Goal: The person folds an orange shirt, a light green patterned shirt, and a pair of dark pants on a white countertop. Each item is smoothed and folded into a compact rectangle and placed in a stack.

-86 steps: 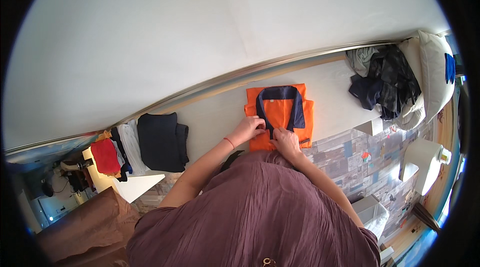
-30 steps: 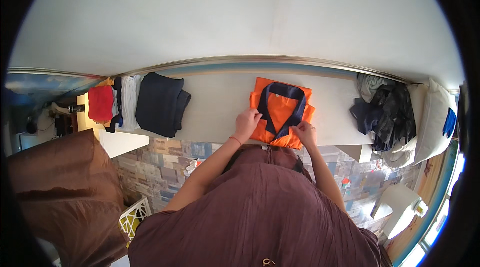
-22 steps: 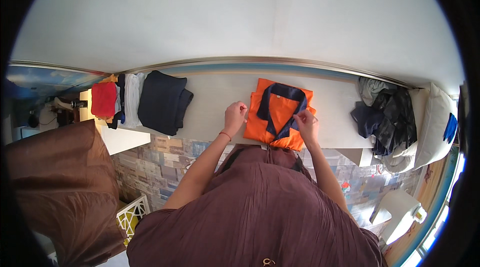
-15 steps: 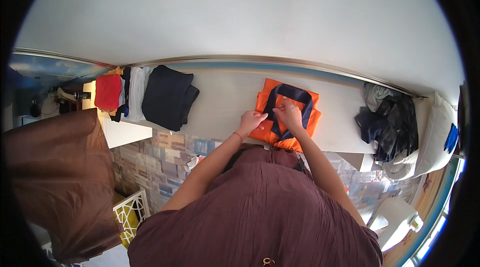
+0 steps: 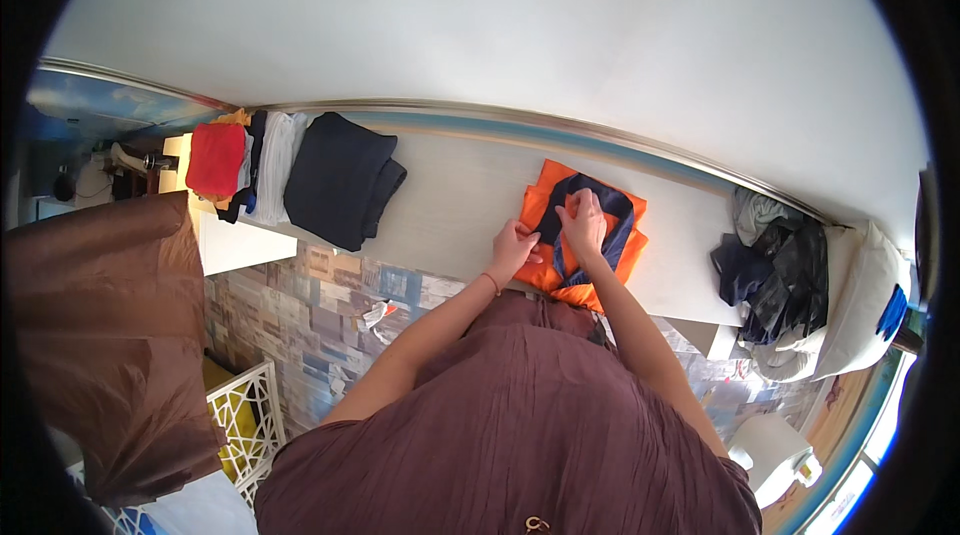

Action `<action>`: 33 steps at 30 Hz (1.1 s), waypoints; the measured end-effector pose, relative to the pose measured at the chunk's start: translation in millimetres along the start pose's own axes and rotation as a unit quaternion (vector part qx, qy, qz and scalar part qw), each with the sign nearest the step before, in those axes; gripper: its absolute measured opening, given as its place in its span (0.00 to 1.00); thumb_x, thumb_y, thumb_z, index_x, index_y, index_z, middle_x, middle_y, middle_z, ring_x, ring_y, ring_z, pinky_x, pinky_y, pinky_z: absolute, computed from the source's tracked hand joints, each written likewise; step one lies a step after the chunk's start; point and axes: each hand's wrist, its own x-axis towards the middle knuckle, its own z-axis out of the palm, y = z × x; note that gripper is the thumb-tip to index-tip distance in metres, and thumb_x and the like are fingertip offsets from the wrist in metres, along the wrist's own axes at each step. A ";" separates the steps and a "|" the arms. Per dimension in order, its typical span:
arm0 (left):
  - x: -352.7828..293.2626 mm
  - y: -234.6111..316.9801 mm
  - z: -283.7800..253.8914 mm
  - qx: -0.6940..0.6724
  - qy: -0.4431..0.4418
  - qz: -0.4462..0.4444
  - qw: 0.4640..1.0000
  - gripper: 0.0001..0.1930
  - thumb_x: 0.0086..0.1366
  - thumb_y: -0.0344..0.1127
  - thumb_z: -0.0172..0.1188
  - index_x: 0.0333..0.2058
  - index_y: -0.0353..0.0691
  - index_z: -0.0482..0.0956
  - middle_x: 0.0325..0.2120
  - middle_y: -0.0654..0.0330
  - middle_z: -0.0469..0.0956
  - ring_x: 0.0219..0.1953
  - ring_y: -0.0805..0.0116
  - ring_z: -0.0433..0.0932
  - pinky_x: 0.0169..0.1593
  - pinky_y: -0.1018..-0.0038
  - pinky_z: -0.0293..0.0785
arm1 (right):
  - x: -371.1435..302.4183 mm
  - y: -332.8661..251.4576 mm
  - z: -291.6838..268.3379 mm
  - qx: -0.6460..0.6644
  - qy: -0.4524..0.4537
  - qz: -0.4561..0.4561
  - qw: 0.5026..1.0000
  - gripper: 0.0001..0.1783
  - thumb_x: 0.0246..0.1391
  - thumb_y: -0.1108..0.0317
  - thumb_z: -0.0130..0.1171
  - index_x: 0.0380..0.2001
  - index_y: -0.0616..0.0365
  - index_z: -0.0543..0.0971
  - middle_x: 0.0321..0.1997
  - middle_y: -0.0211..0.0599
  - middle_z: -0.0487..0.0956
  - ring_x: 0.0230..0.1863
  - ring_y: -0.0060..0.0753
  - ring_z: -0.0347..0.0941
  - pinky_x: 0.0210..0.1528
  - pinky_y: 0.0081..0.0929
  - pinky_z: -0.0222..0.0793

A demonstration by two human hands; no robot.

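An orange garment (image 5: 635,257) with a dark navy collar and front band lies folded on a long pale bench top (image 5: 450,185), close in front of my body. My left hand (image 5: 514,248), with a thin red band at its wrist, is closed at the garment's left edge, thumb and fingertips together on the cloth. Over the collar opening, my right hand (image 5: 585,225) is curled, its fingers pinching at the navy band. The cloth under both sets of fingertips is partly hidden.
To the left lie folded dark trousers (image 5: 340,180), a white folded stack (image 5: 275,170) and a red folded cloth (image 5: 214,161). Rumpled dark clothes (image 5: 785,270) and a white pillow (image 5: 860,300) are at the right. A brown cloth (image 5: 110,335) hangs at left beside a white lattice basket (image 5: 262,405).
My right hand has shifted up and slightly right over the collar. My left hand stays at the garment's left edge, with its fingers closer over the cloth. The whole view has tilted a little.
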 end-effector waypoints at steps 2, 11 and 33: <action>-3.1 2.5 -6.9 0.115 0.047 0.088 0.988 0.18 0.64 0.41 0.68 0.41 0.33 0.73 0.32 0.57 0.81 0.24 0.66 0.83 0.24 0.67 0.79 | 11.0 -4.4 4.3 -0.031 0.007 -0.101 0.994 0.19 0.44 0.67 0.72 0.40 0.54 0.76 0.37 0.37 0.75 0.45 0.45 0.73 0.43 0.44 0.70; -17.1 -26.0 -42.6 0.165 0.027 0.096 0.981 0.21 0.63 0.47 0.68 0.40 0.33 0.79 0.29 0.56 0.83 0.17 0.66 0.82 0.24 0.73 0.75 | 54.8 -7.5 50.1 -0.167 -0.174 -0.200 0.950 0.16 0.51 0.52 0.65 0.30 0.54 0.84 0.39 0.40 0.82 0.50 0.46 0.73 0.58 0.46 0.64; 7.2 20.6 -29.2 0.349 0.101 0.174 0.915 0.29 0.70 0.60 0.50 0.30 0.38 0.84 0.26 0.49 0.82 0.33 0.47 0.82 0.38 0.56 0.76 | -29.1 112.2 -60.5 0.032 0.257 0.144 0.955 0.13 0.60 0.67 0.60 0.46 0.60 0.75 0.43 0.45 0.76 0.46 0.45 0.74 0.50 0.38 0.70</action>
